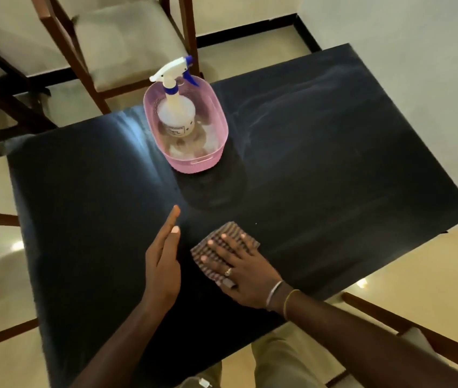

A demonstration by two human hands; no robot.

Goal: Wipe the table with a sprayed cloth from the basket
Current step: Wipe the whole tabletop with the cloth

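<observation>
Two bare hands are over the near part of the black table (334, 152). The right hand (239, 268) lies flat, fingers spread, pressing a folded checked cloth (223, 242) against the tabletop; it grips nothing, only holds the cloth down. Just beside it, the left hand (165, 264) stands on edge, fingers straight and together, empty. Farther back on the table sits a pink basket (208, 161) with a white spray bottle (176, 107) standing upright inside. A wooden chair (121, 37) stands beyond.
</observation>
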